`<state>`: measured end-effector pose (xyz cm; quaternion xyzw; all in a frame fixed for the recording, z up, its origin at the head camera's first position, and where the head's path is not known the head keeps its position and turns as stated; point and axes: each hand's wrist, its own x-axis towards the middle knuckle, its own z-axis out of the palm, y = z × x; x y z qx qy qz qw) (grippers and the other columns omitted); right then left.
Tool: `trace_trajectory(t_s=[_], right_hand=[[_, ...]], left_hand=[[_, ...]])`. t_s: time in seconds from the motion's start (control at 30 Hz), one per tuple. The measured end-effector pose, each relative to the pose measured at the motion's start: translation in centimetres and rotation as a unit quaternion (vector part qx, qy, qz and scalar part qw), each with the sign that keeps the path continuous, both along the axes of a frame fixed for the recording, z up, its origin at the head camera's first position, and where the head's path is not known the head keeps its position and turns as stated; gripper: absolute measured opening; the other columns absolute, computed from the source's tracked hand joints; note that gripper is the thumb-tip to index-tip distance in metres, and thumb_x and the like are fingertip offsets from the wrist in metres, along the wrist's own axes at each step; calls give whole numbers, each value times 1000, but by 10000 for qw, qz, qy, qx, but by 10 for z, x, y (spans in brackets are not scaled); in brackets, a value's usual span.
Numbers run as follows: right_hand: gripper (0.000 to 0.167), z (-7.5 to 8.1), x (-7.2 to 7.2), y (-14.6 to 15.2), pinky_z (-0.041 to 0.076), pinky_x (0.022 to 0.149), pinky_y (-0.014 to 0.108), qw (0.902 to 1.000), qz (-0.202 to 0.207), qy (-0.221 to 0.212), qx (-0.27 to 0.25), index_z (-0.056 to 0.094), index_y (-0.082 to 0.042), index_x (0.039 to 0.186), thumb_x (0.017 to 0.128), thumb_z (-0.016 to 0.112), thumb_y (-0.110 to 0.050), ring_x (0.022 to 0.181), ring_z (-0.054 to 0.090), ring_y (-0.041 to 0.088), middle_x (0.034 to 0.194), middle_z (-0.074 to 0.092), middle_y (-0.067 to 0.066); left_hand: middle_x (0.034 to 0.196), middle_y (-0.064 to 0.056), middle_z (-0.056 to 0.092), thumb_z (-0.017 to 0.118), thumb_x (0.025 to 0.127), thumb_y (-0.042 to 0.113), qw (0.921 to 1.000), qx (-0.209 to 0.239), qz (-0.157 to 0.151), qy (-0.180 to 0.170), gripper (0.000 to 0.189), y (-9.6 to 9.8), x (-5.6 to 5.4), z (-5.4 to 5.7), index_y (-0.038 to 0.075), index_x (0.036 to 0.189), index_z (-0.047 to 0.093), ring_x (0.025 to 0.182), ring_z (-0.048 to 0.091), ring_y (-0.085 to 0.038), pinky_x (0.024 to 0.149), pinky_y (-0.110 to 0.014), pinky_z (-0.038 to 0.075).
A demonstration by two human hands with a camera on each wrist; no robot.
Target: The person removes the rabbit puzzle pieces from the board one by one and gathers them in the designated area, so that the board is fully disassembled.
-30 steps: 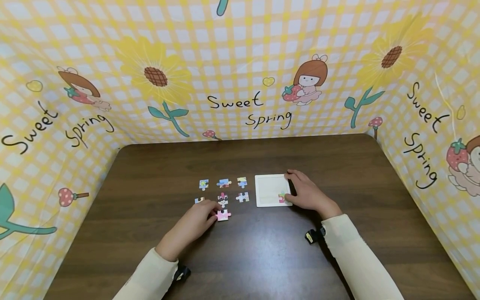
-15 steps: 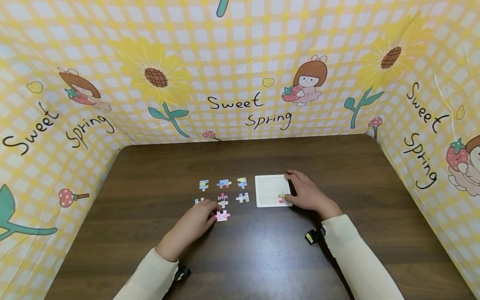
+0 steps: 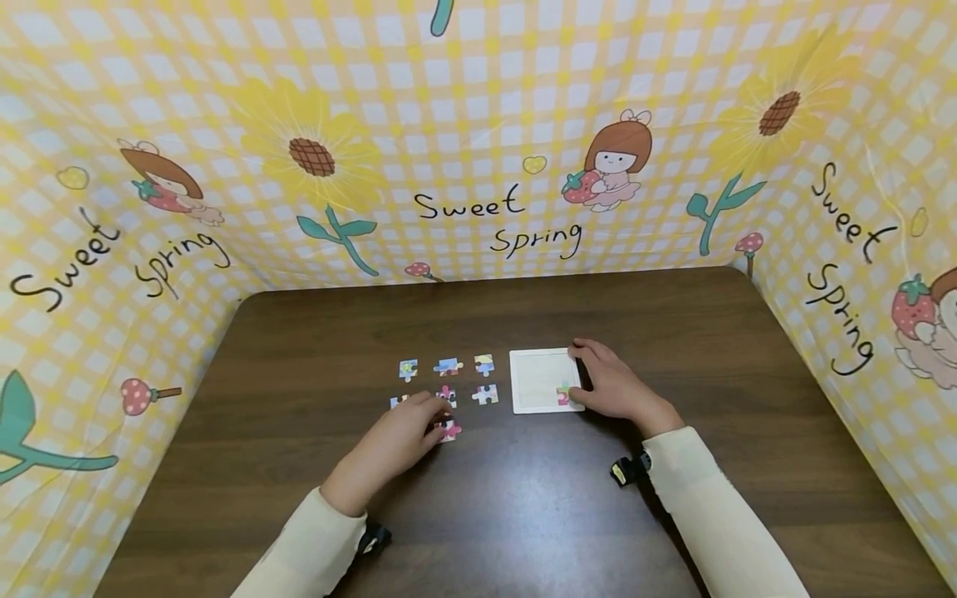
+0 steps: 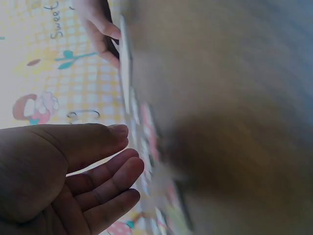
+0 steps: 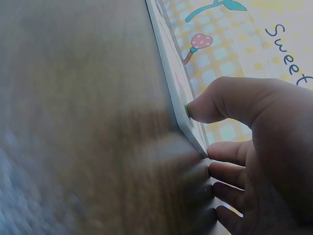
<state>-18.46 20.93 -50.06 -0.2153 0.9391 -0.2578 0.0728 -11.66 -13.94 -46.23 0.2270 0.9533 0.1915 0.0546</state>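
Note:
In the head view my left hand [image 3: 396, 438] is over the lower pieces, its fingertips partly covering a pink jigsaw piece [image 3: 452, 430] and another pink-and-white piece [image 3: 447, 392]. The left wrist view shows its thumb and fingers apart, with nothing pinched between them. My right hand [image 3: 615, 387] holds the right side of a white puzzle tray [image 3: 547, 409]. Its thumb [image 5: 208, 108] presses on the rim, while the other fingertips lie along the edge. One pink-and-green piece [image 3: 563, 394] sits inside the tray's lower right corner, partly behind the thumb.
Left of the tray lie more loose pieces: an upper-left one [image 3: 407, 369], a blue one [image 3: 449, 366], a yellow-and-blue one [image 3: 484, 364] and a pale blue one [image 3: 485, 394]. Another [image 3: 398, 402] is half hidden by my left hand. Patterned cloth [image 3: 478, 149] walls the brown table [image 3: 523, 490].
The pink piece first slid slightly left beside my left fingers. My left hand has since shifted right, now covering more of the lower pieces. My right hand and the tray have stayed put.

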Motion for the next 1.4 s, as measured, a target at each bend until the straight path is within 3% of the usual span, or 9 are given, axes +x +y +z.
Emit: trace_trajectory(t_s=[0.27, 0.43, 0.67, 0.97, 1.17, 1.4], right_hand=[[67, 2, 1, 3, 29, 108, 55, 10000, 13, -35, -51, 39, -1, 145, 91, 66, -28, 141, 23, 38, 155, 26, 19], [66, 2, 3, 5, 29, 108, 55, 9998, 77, -110, -135, 38, 0, 146, 92, 66, -26, 141, 22, 39, 155, 25, 20], [59, 1, 0, 9, 28, 107, 59, 9991, 204, -185, -307, 36, 1, 147, 94, 57, -16, 141, 21, 42, 155, 24, 22], [54, 2, -1, 12, 26, 108, 59, 9982, 335, -236, -434, 36, 1, 147, 97, 51, -10, 141, 19, 42, 155, 23, 22], [55, 2, -3, 12, 26, 108, 58, 9982, 428, -141, -406, 37, 3, 146, 95, 53, -8, 141, 20, 42, 154, 25, 23], [56, 2, -4, 11, 26, 108, 58, 9980, 483, -158, -367, 36, 4, 146, 94, 54, -8, 141, 20, 42, 154, 24, 23]], left_hand=[[124, -7, 61, 68, 92, 24, 9989, -179, -420, 140, 33, 46, -14, 19, 10, 121, 64, 114, 58, -24, 94, -41, 48], [121, -6, 61, 66, 94, 27, 9969, -310, -700, 163, 35, 78, -21, 23, 10, 125, 63, 107, 61, -20, 89, -37, 50], [120, -7, 60, 66, 94, 27, 9940, -352, -998, 286, 40, 120, -28, 20, 8, 129, 60, 106, 60, -19, 91, -33, 49], [122, -7, 59, 66, 93, 25, 9943, -414, -803, 569, 43, 159, -32, 6, 5, 130, 59, 108, 60, -17, 89, -28, 49], [123, -8, 59, 69, 90, 27, 9962, -534, -531, 442, 47, 168, -35, -4, 5, 130, 58, 106, 60, -17, 87, -28, 49], [127, -6, 58, 70, 90, 31, 9932, -921, -511, 496, 48, 174, -37, -12, 9, 131, 59, 111, 58, -19, 85, -30, 51]])
